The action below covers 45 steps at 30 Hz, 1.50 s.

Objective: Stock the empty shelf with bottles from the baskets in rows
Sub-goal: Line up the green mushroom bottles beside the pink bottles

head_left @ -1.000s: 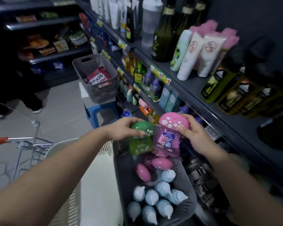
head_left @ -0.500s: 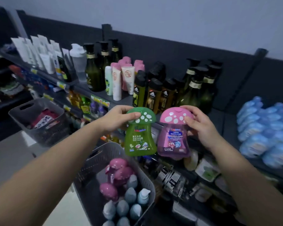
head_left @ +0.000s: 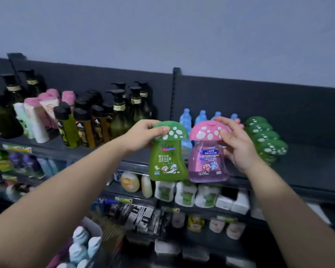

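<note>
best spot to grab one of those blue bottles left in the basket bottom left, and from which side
Judging by shape, take a blue bottle by its narrow neck just under the pale cap, coming straight down from above. They stand upright and packed together inside the basket, so their sides are blocked by neighbours and the wall; only the tapered tops are free for a hand.

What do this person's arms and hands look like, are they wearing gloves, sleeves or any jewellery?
Both forearms are bare right up to the bottom edge of the picture, with no sleeves in view. The left hand and the right hand wear no gloves, and no rings, watch or bracelet show on the fingers or wrists. The fingernails look short and unpainted, though the dim light hides fine detail.
</note>
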Each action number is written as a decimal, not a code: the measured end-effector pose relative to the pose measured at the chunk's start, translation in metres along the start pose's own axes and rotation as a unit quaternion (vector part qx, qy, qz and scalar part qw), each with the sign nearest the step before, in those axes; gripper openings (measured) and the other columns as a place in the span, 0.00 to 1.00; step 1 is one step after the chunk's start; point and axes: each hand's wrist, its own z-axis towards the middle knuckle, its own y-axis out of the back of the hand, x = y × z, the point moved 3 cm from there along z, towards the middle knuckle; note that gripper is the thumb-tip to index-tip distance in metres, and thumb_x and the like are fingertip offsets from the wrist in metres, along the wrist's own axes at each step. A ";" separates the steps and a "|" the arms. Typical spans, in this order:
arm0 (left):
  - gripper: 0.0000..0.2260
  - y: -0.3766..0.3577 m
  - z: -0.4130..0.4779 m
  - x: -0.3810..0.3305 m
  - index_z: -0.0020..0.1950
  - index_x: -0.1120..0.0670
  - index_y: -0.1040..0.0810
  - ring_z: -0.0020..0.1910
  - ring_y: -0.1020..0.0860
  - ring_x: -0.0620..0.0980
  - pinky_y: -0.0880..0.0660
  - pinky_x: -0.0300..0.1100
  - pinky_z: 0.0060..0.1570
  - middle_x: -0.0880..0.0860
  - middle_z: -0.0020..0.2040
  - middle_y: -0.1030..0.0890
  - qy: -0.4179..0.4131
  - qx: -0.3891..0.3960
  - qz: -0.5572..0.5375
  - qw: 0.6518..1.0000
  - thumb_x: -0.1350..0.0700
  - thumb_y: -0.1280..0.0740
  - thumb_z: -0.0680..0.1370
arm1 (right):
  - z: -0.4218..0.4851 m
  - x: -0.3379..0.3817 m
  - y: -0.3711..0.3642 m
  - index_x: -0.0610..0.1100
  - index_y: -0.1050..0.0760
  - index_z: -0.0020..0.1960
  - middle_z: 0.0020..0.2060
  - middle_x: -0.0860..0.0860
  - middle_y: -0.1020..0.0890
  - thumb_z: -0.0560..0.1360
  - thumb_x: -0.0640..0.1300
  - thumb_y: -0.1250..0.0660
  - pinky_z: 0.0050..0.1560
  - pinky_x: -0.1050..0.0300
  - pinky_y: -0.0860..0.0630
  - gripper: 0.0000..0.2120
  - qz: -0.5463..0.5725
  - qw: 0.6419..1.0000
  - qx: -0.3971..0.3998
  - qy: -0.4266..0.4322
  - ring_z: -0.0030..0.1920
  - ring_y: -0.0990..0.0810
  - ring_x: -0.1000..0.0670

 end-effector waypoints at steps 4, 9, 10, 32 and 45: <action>0.32 -0.081 0.032 -0.022 0.54 0.68 0.22 0.44 0.25 0.56 0.27 0.50 0.47 0.61 0.45 0.23 -0.020 0.027 0.000 0.999 0.42 0.27 0.64 | -0.030 0.032 0.077 0.46 0.28 0.64 0.46 0.49 0.22 0.78 0.39 0.37 0.27 0.66 0.28 0.15 -0.019 0.999 -0.037 0.021 0.36 0.21 0.58; 0.25 -0.176 0.057 -0.040 0.49 0.62 0.19 0.39 0.22 0.52 0.24 0.47 0.41 0.57 0.41 0.22 -0.037 0.071 0.024 0.996 0.41 0.28 0.66 | -0.066 0.058 0.167 0.49 0.25 0.61 0.50 0.51 0.19 0.76 0.44 0.36 0.36 0.60 0.21 0.14 -0.051 0.994 -0.089 0.029 0.44 0.18 0.54; 0.22 -0.192 0.060 -0.040 0.49 0.59 0.18 0.40 0.22 0.53 0.23 0.48 0.42 0.57 0.42 0.22 -0.034 0.080 0.019 0.996 0.42 0.28 0.67 | -0.072 0.060 0.181 0.49 0.24 0.60 0.49 0.51 0.18 0.76 0.44 0.36 0.37 0.58 0.21 0.13 -0.055 0.993 -0.098 0.025 0.45 0.17 0.53; 0.08 -0.356 0.165 -0.062 0.50 0.56 0.20 0.37 0.21 0.47 0.22 0.49 0.40 0.49 0.37 0.20 -0.083 0.225 0.047 0.970 0.53 0.28 0.76 | -0.102 0.081 0.348 0.48 0.22 0.55 0.44 0.51 0.16 0.73 0.47 0.37 0.38 0.55 0.22 0.13 -0.142 0.962 -0.231 0.024 0.44 0.18 0.50; 0.18 -0.388 0.208 -0.006 0.61 0.54 0.23 0.54 0.20 0.44 0.26 0.40 0.58 0.47 0.54 0.17 -0.168 0.248 0.264 0.917 0.47 0.29 0.76 | -0.100 0.028 0.399 0.50 0.23 0.52 0.45 0.50 0.19 0.80 0.38 0.39 0.41 0.54 0.23 0.09 -0.119 0.910 -0.395 0.039 0.44 0.20 0.48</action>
